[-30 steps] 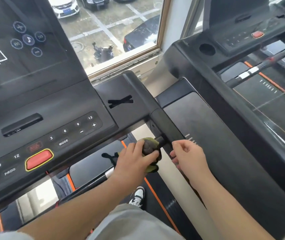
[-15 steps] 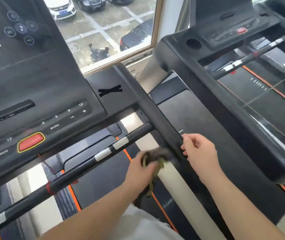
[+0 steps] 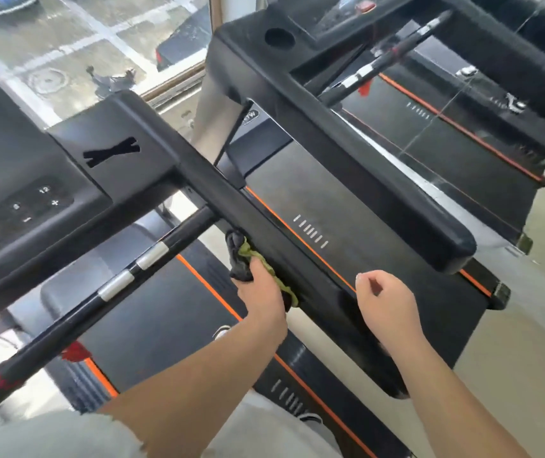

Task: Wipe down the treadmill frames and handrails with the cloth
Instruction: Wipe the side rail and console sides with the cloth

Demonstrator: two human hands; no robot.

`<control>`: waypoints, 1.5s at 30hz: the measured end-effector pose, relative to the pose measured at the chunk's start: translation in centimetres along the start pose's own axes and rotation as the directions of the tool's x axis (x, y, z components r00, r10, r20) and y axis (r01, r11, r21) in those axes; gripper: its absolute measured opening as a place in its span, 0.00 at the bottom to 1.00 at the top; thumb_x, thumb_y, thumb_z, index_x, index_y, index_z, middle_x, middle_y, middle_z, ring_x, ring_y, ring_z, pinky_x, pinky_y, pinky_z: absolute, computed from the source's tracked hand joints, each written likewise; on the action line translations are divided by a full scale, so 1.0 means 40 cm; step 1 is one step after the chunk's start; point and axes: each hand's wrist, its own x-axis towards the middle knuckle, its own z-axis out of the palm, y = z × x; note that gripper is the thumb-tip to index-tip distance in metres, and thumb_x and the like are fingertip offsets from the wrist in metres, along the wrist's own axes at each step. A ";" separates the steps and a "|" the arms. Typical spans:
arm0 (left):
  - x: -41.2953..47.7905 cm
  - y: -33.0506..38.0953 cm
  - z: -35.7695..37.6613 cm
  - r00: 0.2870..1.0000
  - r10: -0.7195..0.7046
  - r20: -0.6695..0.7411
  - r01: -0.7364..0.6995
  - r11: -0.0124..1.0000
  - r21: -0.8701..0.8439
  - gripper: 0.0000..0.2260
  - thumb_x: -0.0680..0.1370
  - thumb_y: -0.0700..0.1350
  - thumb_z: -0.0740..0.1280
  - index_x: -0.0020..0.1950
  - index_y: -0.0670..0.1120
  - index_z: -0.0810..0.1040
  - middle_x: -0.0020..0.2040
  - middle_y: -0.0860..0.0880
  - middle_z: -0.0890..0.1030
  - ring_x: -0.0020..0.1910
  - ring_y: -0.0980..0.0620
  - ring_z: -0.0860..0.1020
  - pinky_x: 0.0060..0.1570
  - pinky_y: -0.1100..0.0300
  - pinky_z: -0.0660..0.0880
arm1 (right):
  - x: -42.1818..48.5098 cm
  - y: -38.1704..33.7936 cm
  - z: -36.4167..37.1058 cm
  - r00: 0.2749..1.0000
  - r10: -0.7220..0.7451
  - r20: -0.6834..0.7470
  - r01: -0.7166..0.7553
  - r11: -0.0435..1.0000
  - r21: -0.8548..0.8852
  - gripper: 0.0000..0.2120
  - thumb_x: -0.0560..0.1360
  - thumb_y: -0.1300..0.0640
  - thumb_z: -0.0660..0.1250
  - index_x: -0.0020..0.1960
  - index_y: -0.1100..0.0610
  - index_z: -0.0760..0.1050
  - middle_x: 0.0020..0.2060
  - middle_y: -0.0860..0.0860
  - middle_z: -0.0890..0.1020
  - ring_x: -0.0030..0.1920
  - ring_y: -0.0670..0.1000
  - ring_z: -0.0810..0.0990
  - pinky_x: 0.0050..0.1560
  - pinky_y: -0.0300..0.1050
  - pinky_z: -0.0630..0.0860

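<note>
The cloth on the handrail
The left hand grips it against the rail's left side; the right hand hovers near, loosely curled, empty

The left forearm reaches forward from the lower centre, and the right forearm from the lower right; both are bare. The left hand lies back up with a straight wrist, its fingers curled round a cloth. The right hand is apart from it, knuckles up, fingers loosely curled with a gap at the palm, holding nothing.
</note>
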 end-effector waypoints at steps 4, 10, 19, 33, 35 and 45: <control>-0.129 -0.138 0.001 0.992 -0.114 -0.060 0.119 0.988 0.101 0.34 0.79 0.66 0.62 0.82 0.59 0.57 0.76 0.50 0.66 0.74 0.44 0.67 0.74 0.48 0.65 | -0.023 0.094 -0.039 0.998 0.051 0.040 -0.051 0.999 0.005 0.15 0.82 0.49 0.61 0.39 0.53 0.76 0.39 0.49 0.81 0.45 0.54 0.78 0.51 0.52 0.77; -0.303 -0.396 0.012 0.986 -0.161 -0.042 0.166 0.965 0.205 0.28 0.83 0.58 0.61 0.81 0.56 0.57 0.72 0.46 0.74 0.70 0.41 0.73 0.68 0.50 0.67 | -0.051 0.259 -0.110 0.987 0.008 0.158 -0.013 0.999 0.035 0.14 0.82 0.47 0.62 0.44 0.53 0.80 0.40 0.46 0.83 0.45 0.51 0.79 0.48 0.46 0.74; -0.419 -0.361 -0.075 0.962 -0.171 0.211 0.143 0.979 0.142 0.20 0.76 0.58 0.69 0.62 0.47 0.81 0.53 0.38 0.86 0.48 0.38 0.87 0.51 0.40 0.83 | -0.097 0.343 -0.173 0.976 -0.098 0.194 0.067 0.984 0.162 0.12 0.82 0.50 0.63 0.41 0.52 0.76 0.37 0.45 0.80 0.43 0.49 0.77 0.41 0.47 0.69; -0.072 0.307 0.055 0.522 0.676 0.520 -0.599 -0.144 0.788 0.28 0.79 0.60 0.68 0.78 0.55 0.67 0.71 0.43 0.71 0.69 0.39 0.70 0.69 0.44 0.71 | 0.002 0.103 -0.126 0.954 -0.098 0.283 0.004 0.949 0.314 0.07 0.79 0.51 0.65 0.46 0.51 0.80 0.40 0.50 0.83 0.41 0.52 0.81 0.51 0.54 0.80; -0.021 0.336 0.062 0.503 0.589 0.632 -0.494 -0.404 0.770 0.29 0.78 0.64 0.65 0.76 0.54 0.71 0.72 0.43 0.74 0.71 0.38 0.69 0.72 0.43 0.67 | 0.006 0.100 -0.113 0.958 -0.072 0.278 -0.019 0.949 0.314 0.07 0.79 0.51 0.65 0.46 0.50 0.80 0.40 0.50 0.84 0.43 0.55 0.83 0.51 0.54 0.81; -0.164 0.032 0.132 0.377 0.457 0.806 -0.563 -0.578 0.591 0.20 0.70 0.64 0.64 0.50 0.53 0.85 0.42 0.46 0.82 0.46 0.40 0.80 0.57 0.49 0.70 | 0.023 0.141 -0.104 0.976 0.006 0.218 -0.080 0.940 0.332 0.07 0.79 0.50 0.66 0.45 0.49 0.81 0.40 0.48 0.84 0.45 0.55 0.83 0.53 0.58 0.82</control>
